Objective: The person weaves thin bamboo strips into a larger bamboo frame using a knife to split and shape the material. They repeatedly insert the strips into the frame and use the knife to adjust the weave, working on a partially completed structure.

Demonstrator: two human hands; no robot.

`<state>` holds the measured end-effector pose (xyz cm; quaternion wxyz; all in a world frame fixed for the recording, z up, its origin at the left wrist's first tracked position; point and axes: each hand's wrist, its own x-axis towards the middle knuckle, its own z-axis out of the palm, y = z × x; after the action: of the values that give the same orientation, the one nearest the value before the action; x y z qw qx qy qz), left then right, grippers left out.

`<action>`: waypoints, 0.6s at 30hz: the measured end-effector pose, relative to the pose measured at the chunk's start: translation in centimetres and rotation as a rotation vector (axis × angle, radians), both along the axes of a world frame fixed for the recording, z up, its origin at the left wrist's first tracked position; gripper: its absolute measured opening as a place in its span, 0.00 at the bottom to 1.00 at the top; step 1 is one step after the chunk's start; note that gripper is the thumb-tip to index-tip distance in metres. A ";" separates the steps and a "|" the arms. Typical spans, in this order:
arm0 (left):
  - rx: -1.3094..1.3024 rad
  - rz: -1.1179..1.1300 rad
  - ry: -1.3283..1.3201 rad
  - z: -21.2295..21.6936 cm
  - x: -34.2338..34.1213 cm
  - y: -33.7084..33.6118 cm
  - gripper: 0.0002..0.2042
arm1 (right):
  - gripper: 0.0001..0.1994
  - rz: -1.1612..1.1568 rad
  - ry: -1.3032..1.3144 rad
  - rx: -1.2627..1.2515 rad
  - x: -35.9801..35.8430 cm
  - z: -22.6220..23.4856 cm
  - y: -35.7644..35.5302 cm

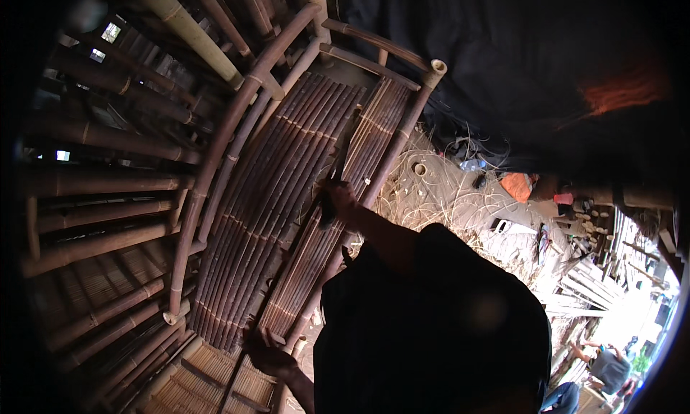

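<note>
Evidently, a person in dark clothing (431, 328) is leaning over a long reddish-brown bamboo bench (420, 100), whose seat is lying directly under both hands. The right hand (341, 195) is closing firmly, it seems, around a long, narrow, dark blade-like tool (346, 148), which is pointing along the gap between a wide panel of dark bamboo slats (255, 213) and a narrower, paler-edged slat panel (310, 277). The left hand (267, 353) is resting near the gap's lower end; its fingers are showing only in shadow, so I cannot tell whether they are gripping anything.

I'd judge the person is working on fitting the seat slats, with that gap needing attention. The next move is probably calling for a steady left hand and careful control of the tool along the panel edge.

As for containers, a clear bluish plastic item, perhaps a bottle (472, 164), is lying on the littered floor (445, 191), and a small pinkish-red cup-like thing (563, 198) is sitting farther off. Whatever they are holding, I'm not making it out.
</note>
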<state>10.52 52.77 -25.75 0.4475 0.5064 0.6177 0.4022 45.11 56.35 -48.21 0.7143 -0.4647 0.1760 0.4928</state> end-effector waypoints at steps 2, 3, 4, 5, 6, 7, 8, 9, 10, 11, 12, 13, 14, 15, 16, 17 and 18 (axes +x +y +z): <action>-0.137 -0.008 -0.084 0.3 2.4 -1.1 0.25 | 0.08 -0.031 -0.033 0.050 3.9 -2.1 0.5; -0.164 0.009 -0.064 0.1 3.0 -1.3 0.27 | 0.08 -0.022 -0.020 -0.025 5.2 -2.5 1.3; -0.216 0.068 -0.009 0.0 3.8 -1.2 0.24 | 0.08 -0.016 -0.007 -0.101 6.6 -2.8 1.9; -0.136 -0.183 0.590 -0.5 4.2 -1.0 0.22 | 0.08 -0.016 0.004 -0.176 7.6 -2.9 2.2; -0.279 -0.010 0.259 -0.7 5.0 -0.7 0.24 | 0.07 0.023 -0.035 -0.261 8.4 -1.7 2.6; -0.406 0.166 -0.081 -0.8 5.9 -0.3 0.26 | 0.07 0.064 -0.077 -0.344 9.1 0.5 3.1; -0.454 0.170 -0.025 -0.7 7.1 0.1 0.27 | 0.07 0.099 -0.123 -0.425 9.9 1.7 3.3; -0.426 0.186 -0.047 -0.8 8.1 0.5 0.25 | 0.07 0.087 -0.099 -0.429 10.6 1.2 3.6; -0.397 0.202 -0.069 -0.9 9.1 1.0 0.23 | 0.07 0.075 -0.075 -0.432 11.3 0.4 3.9; -0.370 0.214 -0.092 -0.9 9.8 1.3 0.22 | 0.07 0.059 -0.053 -0.437 12.1 -0.3 4.1; -0.338 0.169 -0.096 -1.5 9.8 1.5 0.23 | 0.07 0.043 -0.030 -0.442 12.5 -0.8 4.2; -0.336 0.148 -0.081 -1.4 10.0 1.8 0.24 | 0.07 0.038 -0.037 -0.417 12.8 -1.3 4.2; -0.335 0.125 -0.070 -1.2 10.6 2.2 0.24 | 0.07 0.032 -0.047 -0.392 13.1 -1.7 4.1; -0.335 0.103 -0.060 -0.9 11.2 2.6 0.25 | 0.07 0.026 -0.058 -0.367 13.4 -2.1 4.1; -0.361 0.111 -0.011 -0.6 11.6 3.0 0.26 | 0.07 0.033 -0.084 -0.366 13.5 -3.0 4.1; -0.357 0.081 -0.027 -0.8 11.3 3.1 0.26 | 0.07 0.043 -0.110 -0.362 13.6 -4.5 4.1; -0.353 0.045 -0.039 -1.3 10.5 3.3 0.25 | 0.07 0.047 -0.134 -0.358 13.6 -5.1 4.2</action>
<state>21.04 56.07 -27.07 0.5325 0.3981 0.6809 0.3072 58.74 60.58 -53.27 0.6185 -0.6202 0.2023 0.4381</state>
